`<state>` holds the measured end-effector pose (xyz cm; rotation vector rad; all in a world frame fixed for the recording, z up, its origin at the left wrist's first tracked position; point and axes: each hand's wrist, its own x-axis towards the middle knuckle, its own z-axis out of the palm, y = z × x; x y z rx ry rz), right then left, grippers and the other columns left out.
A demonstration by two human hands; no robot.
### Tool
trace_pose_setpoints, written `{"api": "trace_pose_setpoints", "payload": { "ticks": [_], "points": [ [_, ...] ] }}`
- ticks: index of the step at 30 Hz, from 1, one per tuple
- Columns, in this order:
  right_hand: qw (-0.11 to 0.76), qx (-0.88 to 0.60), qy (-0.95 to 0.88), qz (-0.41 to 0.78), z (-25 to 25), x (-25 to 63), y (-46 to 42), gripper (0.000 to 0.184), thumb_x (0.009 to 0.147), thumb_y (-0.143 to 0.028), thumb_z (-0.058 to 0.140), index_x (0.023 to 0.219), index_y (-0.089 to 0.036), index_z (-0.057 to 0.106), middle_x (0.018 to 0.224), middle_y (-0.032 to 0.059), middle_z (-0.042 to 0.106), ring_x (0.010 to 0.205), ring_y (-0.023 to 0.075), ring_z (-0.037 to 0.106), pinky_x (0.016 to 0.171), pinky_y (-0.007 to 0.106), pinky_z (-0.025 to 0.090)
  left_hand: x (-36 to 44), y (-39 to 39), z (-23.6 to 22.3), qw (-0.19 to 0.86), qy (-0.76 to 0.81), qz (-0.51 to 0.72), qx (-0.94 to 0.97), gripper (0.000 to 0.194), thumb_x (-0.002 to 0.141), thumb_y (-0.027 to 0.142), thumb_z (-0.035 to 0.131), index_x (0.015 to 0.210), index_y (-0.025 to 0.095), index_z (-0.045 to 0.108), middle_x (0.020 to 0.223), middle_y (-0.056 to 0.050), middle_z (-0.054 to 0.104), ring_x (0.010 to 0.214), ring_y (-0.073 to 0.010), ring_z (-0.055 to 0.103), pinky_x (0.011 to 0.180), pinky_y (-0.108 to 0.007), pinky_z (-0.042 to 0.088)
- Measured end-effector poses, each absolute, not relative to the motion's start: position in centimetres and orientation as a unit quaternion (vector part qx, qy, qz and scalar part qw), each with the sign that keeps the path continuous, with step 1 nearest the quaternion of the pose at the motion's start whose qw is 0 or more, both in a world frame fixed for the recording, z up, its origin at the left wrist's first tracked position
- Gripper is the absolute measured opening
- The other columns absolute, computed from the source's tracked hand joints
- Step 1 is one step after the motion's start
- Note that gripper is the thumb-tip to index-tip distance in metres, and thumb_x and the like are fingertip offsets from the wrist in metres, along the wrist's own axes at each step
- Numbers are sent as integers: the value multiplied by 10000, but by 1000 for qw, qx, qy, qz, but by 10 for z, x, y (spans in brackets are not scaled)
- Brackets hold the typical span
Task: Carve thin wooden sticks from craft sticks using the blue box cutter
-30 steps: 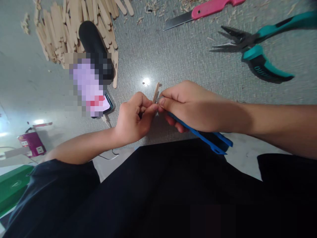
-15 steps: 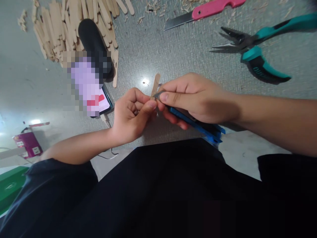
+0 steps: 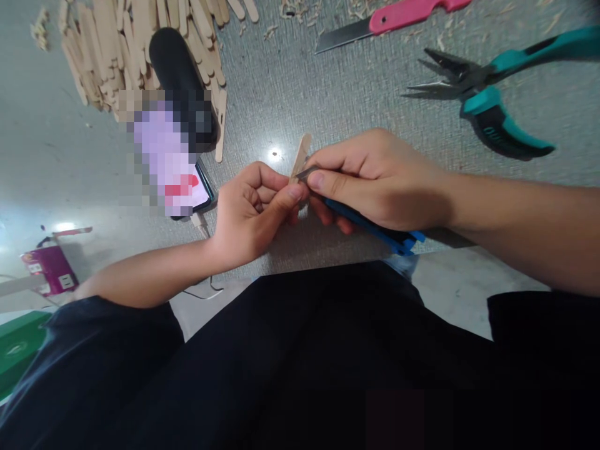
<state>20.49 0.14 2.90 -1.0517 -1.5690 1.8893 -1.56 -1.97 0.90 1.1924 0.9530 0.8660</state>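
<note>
Between thumb and fingers, my left hand (image 3: 255, 209) pinches a wooden craft stick (image 3: 302, 153), whose rounded end points up and away from me. My right hand (image 3: 375, 184) is closed round a blue-handled utility knife (image 3: 375, 228). Its short grey blade shows at my right thumb tip and lies against the stick, close to my left fingertips. The knife's handle runs under my right palm toward the table's near edge, and my fingers cover much of it. The stick's lower end is hidden in my left fingers.
A heap of craft sticks (image 3: 107, 56) lies at the back left, beside a black rounded object (image 3: 175, 69) and a phone (image 3: 204, 184) with a cable. Wood shavings, a pink-handled knife (image 3: 398, 17) and teal-handled pliers (image 3: 506, 125) are behind my right hand. A purple box (image 3: 54, 269) sits far left.
The stick has tilted further to the right, and the blade's angle against it has become flatter. Both hands stay close together, still gripping the stick and the utility knife. The view has shifted slightly.
</note>
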Motion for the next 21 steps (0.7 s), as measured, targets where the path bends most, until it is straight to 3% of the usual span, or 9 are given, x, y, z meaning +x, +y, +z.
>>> {"api": "trace_pose_setpoints", "payload": {
  "ticks": [12, 21],
  "points": [
    [241, -353, -607, 670, 30, 210, 2, 364, 1173, -213, 678, 812, -181, 714, 662, -35, 689, 465, 64, 560, 434, 220, 362, -15, -19, 15, 680, 424, 352, 484, 566, 895, 626, 1022, 916, 238, 610, 645, 46, 745, 385, -89, 583, 339, -223, 421],
    [213, -374, -541, 723, 34, 212, 4, 344, 1196, -161, 627, 868, -163, 730, 699, -11, 733, 473, 83, 628, 449, 210, 449, -16, -19, 13, 682, 439, 349, 469, 538, 925, 623, 999, 919, 244, 617, 684, 37, 777, 443, -97, 633, 366, -229, 448]
  ]
}}
